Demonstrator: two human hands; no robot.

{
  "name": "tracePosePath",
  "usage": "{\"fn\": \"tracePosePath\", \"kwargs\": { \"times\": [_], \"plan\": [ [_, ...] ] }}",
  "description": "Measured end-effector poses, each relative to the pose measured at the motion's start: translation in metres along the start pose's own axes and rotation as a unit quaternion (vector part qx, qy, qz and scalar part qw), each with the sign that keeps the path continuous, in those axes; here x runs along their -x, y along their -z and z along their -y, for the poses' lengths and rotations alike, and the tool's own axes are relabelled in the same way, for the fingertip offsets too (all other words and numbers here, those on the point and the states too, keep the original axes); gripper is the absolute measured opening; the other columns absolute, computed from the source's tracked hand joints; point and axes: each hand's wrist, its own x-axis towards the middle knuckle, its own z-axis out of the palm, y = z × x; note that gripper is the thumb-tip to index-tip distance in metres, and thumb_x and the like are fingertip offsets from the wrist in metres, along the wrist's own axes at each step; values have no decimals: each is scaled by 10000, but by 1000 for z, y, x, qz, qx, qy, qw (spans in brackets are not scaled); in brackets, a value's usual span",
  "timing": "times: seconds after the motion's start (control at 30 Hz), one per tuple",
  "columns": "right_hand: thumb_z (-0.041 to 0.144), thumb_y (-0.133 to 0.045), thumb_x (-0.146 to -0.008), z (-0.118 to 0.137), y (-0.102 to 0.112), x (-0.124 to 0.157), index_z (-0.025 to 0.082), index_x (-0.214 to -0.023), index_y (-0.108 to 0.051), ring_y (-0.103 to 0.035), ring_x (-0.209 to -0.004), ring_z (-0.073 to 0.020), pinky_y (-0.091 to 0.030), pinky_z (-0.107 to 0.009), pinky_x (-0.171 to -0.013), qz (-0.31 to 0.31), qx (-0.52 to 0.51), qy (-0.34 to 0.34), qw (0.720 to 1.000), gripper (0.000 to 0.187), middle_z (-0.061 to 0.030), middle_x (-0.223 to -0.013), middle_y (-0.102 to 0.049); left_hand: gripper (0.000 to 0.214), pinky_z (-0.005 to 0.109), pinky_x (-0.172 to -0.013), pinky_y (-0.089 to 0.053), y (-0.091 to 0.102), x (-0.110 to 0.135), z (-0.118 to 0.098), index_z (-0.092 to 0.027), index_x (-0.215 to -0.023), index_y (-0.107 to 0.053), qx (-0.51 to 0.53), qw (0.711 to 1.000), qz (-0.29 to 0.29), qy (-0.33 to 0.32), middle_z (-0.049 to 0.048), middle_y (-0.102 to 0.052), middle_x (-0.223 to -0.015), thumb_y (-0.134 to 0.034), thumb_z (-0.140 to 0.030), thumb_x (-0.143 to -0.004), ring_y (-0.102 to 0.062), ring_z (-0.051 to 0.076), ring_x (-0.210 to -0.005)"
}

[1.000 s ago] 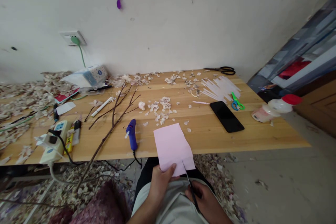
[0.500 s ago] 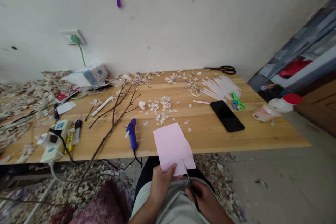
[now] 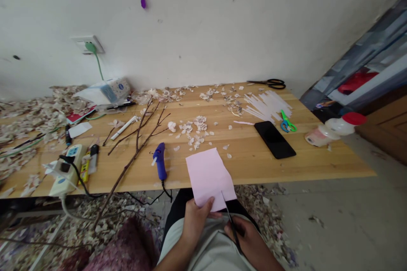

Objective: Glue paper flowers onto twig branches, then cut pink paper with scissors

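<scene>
A sheet of pink paper [image 3: 208,173] is pinched at its lower edge by my left hand [image 3: 199,216], thumb on top and fingers beneath. My right hand [image 3: 246,235] grips a pair of black-handled scissors [image 3: 231,220] by the loops. Their blades point up and away from me, across the paper's lower right part. Both hands are over my lap, just in front of the table edge. On the table beyond the paper lie small pale petal-like pieces [image 3: 197,129]. A blue glue gun [image 3: 160,163] rests to the left of the sheet.
Left on the table [image 3: 302,165] are a bare branch [image 3: 136,150], a power strip [image 3: 68,171] and a yellow cutter [image 3: 84,169]. Right of the paper lie a black phone [image 3: 275,139], green-and-blue scissors [image 3: 288,123], translucent sticks [image 3: 267,106] and a red-capped bottle [image 3: 335,129].
Hardly anything differs. Both hands keep their hold on the paper and scissors, and the blades have shifted very slightly at the paper's lower right.
</scene>
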Motion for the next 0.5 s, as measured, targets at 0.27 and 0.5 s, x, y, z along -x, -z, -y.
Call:
{"fn": "tracePosePath", "kwargs": {
  "times": [0.27,0.5],
  "plan": [
    [500,-673,-840,-5,-1,-4,184,-970,-744,-677,-907,-272,-508,-341,-846,-10,6,12,1000,348,-84,-955,-771,666,406,-599,-656,-2,2,-3,-109,-727,-752,18,1000,1,5,127,-805,-723,-881,-705,-462,-771,324,-608],
    [527,-691,-804,-2,-1,-3,195,-878,-729,-681,-898,-283,-516,-354,-850,-12,10,-6,1000,343,-79,-916,-765,660,405,-616,-656,-2,3,-3,-89,-743,-759,17,1000,6,8,148,-811,-758,-893,-679,-479,-773,330,-626]
  ]
}}
